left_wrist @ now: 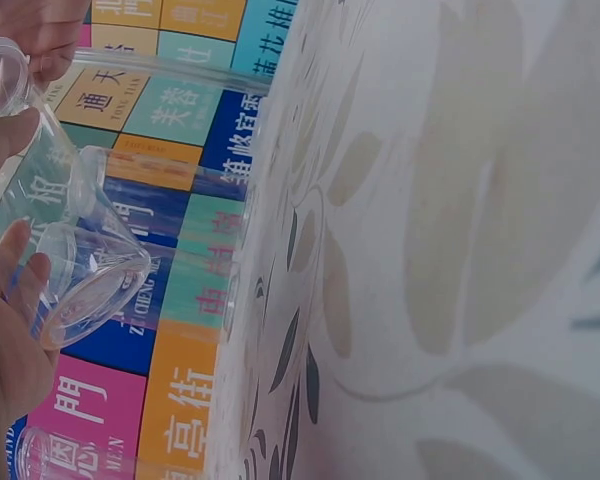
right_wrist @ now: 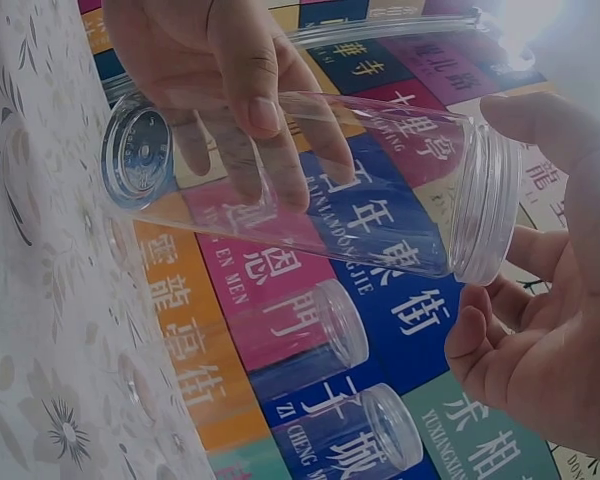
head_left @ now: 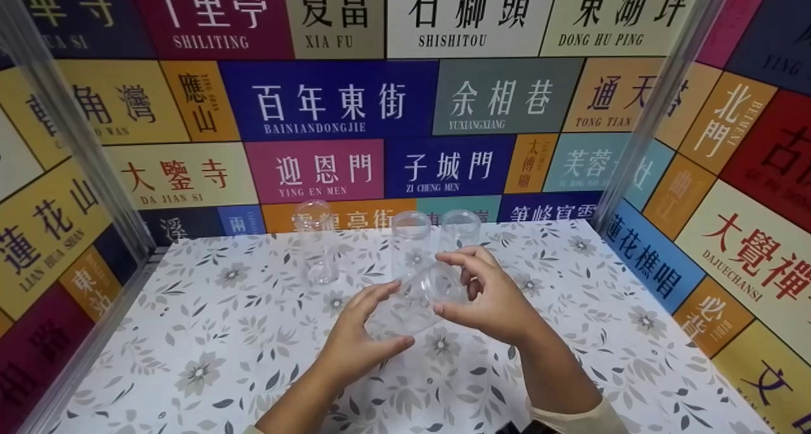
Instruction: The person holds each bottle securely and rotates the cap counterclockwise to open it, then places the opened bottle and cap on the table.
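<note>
A clear plastic jar (right_wrist: 380,190) is held tilted above the table between both hands. Its translucent lid (right_wrist: 490,205) faces the right hand, and its round base (left_wrist: 98,300) points down toward the left. My left hand (head_left: 364,329) holds the jar's body, thumb on the near side and fingers behind, visible through the plastic in the right wrist view. With thumb and fingertips at opposite edges, my right hand (head_left: 494,294) grips the lid end.
Behind the hands, three more clear jars stand on the flower-patterned tabletop (head_left: 209,370): a slim one (head_left: 319,250) at left, and two wider ones, a middle jar (head_left: 410,231) and a right jar (head_left: 461,226). A wall (head_left: 329,98) of colourful sign panels rises behind.
</note>
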`<state>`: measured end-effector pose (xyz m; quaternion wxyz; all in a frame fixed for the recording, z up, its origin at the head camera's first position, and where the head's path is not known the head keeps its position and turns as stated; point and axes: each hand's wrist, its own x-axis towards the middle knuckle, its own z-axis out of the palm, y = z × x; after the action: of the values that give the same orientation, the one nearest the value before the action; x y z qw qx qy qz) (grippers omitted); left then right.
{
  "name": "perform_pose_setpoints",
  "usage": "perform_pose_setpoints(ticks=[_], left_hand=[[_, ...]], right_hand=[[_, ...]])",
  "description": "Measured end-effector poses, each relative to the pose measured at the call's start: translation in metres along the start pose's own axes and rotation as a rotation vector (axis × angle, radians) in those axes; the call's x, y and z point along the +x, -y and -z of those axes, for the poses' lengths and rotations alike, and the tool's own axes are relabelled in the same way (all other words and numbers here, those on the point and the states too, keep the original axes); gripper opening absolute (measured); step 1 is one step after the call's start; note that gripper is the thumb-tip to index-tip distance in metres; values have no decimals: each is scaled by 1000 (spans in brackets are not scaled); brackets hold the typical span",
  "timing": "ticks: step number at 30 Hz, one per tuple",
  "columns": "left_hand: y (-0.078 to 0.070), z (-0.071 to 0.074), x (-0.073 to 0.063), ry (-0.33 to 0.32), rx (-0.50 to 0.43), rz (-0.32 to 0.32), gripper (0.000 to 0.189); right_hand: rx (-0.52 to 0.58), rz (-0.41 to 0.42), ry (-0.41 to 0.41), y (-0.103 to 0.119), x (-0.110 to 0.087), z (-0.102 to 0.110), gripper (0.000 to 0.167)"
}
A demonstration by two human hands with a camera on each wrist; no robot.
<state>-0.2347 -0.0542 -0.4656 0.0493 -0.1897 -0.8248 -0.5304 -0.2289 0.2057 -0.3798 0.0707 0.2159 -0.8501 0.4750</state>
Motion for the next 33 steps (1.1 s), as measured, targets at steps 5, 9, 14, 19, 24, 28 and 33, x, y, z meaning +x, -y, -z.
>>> perform_pose_setpoints(ticks=[5,9,14,19,24,28,33], left_hand=[[0,0,0,4,3,4,84],[0,-1,0,3,7,-1,84],[-1,-2,0,0,6,-7,85],[-1,-1,0,0,-6,6,84],[0,-1,1,-5,-23,16,83],[1,0,2,-14,-33,34,83],[1,1,2,-42,-45,59,85]], right_hand=[[-15,66,7,-1,-1,1,71],[-4,99,17,0,-1,2,74],[16,118,13,1,-1,2,75],[22,114,-16,1,-1,2,76],[33,100,-35,0,-1,3,78],[49,93,-47,-2,0,4,78],[94,104,-58,-4,0,6,78]])
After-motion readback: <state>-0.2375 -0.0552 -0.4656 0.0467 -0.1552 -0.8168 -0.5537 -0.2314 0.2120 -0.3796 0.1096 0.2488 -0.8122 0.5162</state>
